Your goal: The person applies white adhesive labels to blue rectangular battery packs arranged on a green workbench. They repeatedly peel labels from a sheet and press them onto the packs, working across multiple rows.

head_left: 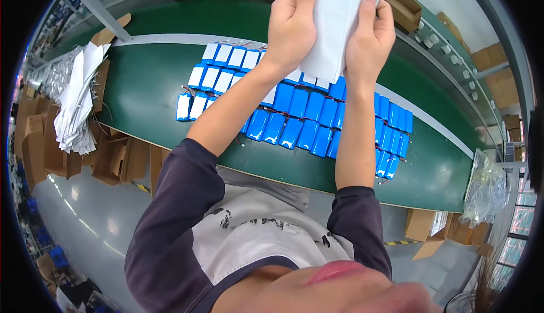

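Note:
Between my two hands I hold up a white paper sheet or stack; its upper end runs out of view. My left hand grips its left edge, thumb on the face. On the right edge my right hand pinches it the same way. Below, blue shrink-wrapped battery packs with thin wires lie in several rows on the green table. Packs toward the left carry white labels on top, while those on the right show bare blue. My forearms and the paper hide part of the rows.
Crumpled white paper strips and clear plastic hang at the table's left end. A clear plastic bag hangs at the right end. Cardboard boxes stand below the table, others behind it. A grey metal post rises at the far left.

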`<state>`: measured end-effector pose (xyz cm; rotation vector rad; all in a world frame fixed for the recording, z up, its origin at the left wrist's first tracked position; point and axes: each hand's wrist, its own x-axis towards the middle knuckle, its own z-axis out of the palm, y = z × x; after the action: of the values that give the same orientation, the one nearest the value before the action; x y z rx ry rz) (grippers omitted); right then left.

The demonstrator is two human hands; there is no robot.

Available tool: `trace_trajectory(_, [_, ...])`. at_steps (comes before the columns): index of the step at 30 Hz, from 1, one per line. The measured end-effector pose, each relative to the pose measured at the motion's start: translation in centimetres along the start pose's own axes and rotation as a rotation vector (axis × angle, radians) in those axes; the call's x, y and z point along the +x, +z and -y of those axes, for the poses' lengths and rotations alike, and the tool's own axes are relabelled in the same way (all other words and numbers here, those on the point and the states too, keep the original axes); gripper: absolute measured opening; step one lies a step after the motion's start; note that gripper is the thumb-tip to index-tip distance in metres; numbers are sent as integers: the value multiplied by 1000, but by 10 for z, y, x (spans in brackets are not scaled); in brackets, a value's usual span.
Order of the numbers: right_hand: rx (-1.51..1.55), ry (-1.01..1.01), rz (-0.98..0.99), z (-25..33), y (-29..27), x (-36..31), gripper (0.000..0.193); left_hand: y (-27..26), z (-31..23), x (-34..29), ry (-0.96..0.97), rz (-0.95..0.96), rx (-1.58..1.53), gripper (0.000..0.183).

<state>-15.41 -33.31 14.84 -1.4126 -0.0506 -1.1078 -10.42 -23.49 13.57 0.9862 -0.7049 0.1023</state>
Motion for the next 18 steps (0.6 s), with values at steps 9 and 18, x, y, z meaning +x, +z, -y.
trace_trajectory(9, [-186, -137, 4, -18, 23, 0, 31, -34, 8, 25, -116, 146, -256, 48])
trace_trajectory(18, [-191, -172, -135, -34, 5, 16, 31, -35, -8, 27, 34, 95, 342, 34])
